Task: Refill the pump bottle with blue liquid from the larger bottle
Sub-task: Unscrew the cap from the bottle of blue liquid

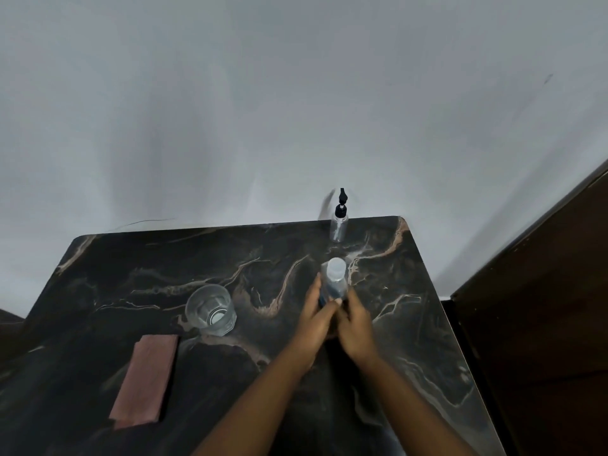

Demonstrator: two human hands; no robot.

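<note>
A small clear pump bottle (339, 225) with a black pump top stands upright at the far edge of the dark marble table (411, 324). Nearer to me stands the larger bottle (335, 281), clear with a white cap and blue liquid inside. My left hand (316, 317) wraps its left side and my right hand (353, 324) wraps its right side, both around the lower body. The cap is on. The base of the larger bottle is hidden by my fingers.
A faceted clear glass (210, 309) stands left of the hands. A folded pink cloth (146, 373) lies at the near left. A pale wall rises behind the table, and dark wooden furniture (543, 324) stands at the right.
</note>
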